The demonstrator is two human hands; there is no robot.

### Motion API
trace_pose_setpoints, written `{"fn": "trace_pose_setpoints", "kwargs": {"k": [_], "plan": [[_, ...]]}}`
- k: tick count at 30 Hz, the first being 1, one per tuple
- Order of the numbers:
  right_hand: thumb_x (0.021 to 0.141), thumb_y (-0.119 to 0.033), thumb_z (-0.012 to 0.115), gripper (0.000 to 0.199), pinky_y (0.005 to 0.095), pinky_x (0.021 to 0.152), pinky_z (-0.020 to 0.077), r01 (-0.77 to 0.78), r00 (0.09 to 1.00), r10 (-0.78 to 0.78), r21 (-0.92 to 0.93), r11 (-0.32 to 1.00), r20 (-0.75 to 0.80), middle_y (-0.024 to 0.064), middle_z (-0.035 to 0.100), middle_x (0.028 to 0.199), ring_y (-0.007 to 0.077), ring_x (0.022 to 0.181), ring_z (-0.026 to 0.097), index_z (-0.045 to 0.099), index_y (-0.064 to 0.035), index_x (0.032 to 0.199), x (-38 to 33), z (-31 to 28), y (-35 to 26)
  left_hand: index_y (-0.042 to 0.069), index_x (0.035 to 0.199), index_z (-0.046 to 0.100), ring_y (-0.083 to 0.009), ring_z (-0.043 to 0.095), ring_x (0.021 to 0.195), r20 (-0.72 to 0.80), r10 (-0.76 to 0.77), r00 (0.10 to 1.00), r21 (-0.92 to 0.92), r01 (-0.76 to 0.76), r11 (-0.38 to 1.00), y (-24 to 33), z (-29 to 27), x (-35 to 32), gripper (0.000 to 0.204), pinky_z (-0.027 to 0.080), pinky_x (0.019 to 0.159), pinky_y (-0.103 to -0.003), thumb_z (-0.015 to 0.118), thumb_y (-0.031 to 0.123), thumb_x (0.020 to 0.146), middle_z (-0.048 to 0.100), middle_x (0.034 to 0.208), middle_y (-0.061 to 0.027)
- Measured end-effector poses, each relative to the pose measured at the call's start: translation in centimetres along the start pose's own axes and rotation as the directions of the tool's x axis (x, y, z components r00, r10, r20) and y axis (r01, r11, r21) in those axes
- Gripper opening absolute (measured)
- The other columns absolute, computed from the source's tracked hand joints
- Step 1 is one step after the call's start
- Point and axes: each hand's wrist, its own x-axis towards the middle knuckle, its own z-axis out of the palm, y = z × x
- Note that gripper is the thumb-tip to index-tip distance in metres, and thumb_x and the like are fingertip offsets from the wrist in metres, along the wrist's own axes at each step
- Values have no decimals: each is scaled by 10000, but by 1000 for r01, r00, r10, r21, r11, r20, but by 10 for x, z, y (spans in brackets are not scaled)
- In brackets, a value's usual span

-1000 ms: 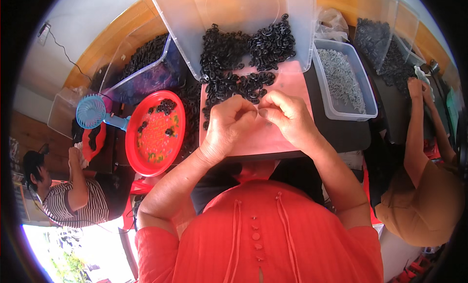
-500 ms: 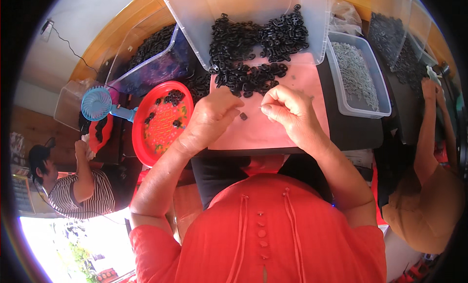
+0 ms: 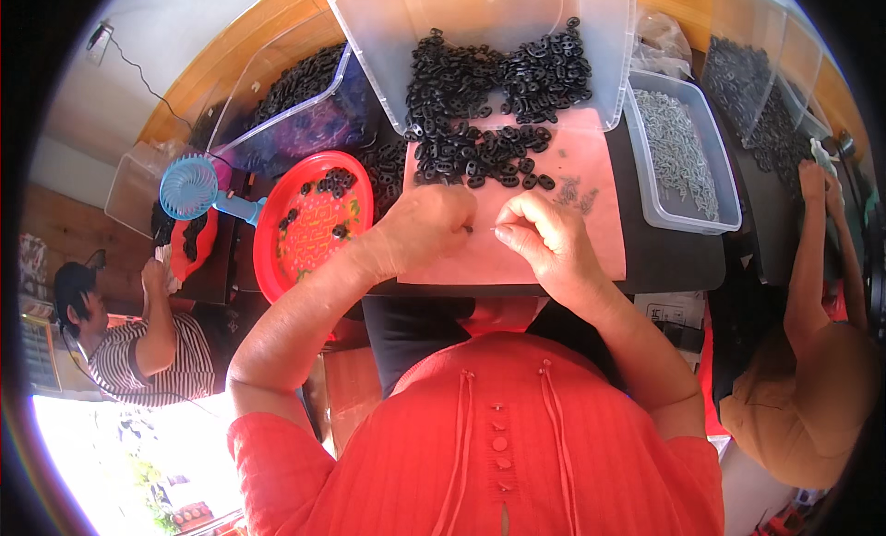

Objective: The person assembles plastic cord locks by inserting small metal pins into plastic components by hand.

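Note:
My left hand (image 3: 426, 224) is closed over the pink sheet (image 3: 604, 250), with a small black piece (image 3: 469, 228) just showing at its fingertips. Facing it, my right hand (image 3: 546, 238) pinches a thin, pale, pin-like bit (image 3: 493, 229) between thumb and forefinger; its exact kind is too small to make out. A narrow gap separates the two hands' fingertips. Beyond them, many small black oval pieces with holes (image 3: 480, 153) spill from a large clear bin (image 3: 388, 75) onto the sheet. A few small silver metal parts (image 3: 577, 195) lie behind my right hand.
A red tray (image 3: 268, 250) holding a few black pieces stands left, beside a blue handheld fan (image 3: 187, 187). Right of the sheet is a clear tub (image 3: 729, 213) of silver parts. Another clear bin (image 3: 221, 144) is back left. People work at both sides.
My left hand has moved right and down, over the spot where a loose black piece lay; a dark piece now shows at its fingertips. My right hand keeps its pinch. The view has shifted slightly.

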Motion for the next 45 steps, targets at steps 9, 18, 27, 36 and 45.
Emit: {"fn": "trace_pose_setpoints", "kwargs": {"k": [9,18,27,36,45], "plan": [[858,-13,659,115,314,578,441,41,998,-42,-22,999,-47,88,595,744,197,648,570,545,-7,874,-3,16,6,-5,910,655,-61,526,620,-24,-493,870,-763,303,572,38,11,-22,49,401,509,-215,649,29,875,578,730,7],[862,-2,652,118,332,566,460,61,997,-60,15,998,-47,126,607,728,230,629,614,536,-7,882,2,26,-1,-6,917,640,-59,514,547,-35,-614,789,-954,156,256,40,35,-43,88,378,441,-198,645,81,910,614,742,-19],[855,-19,653,115,381,548,451,214,973,-228,-227,950,-33,136,599,732,327,639,605,543,-21,885,-1,31,7,1,946,621,-55,514,556,-66,-615,786,-981,62,184,38,44,-49,90,392,446,-200,623,89,927,617,764,-23],[836,-12,652,121,395,558,448,230,969,-246,-256,939,-31,121,592,744,321,642,592,540,-40,874,0,31,8,9,953,617,-45,527,568,-87,-605,791,-974,61,220,36,47,-50,85,397,438,-188,620,92,933,617,764,-15],[827,-7,656,127,387,567,453,282,956,-293,-308,909,10,116,586,740,312,650,598,544,-40,879,1,30,5,10,926,617,-51,529,574,-141,-599,788,-940,83,331,37,49,-52,51,408,462,-200,620,59,914,614,747,-16]]}}
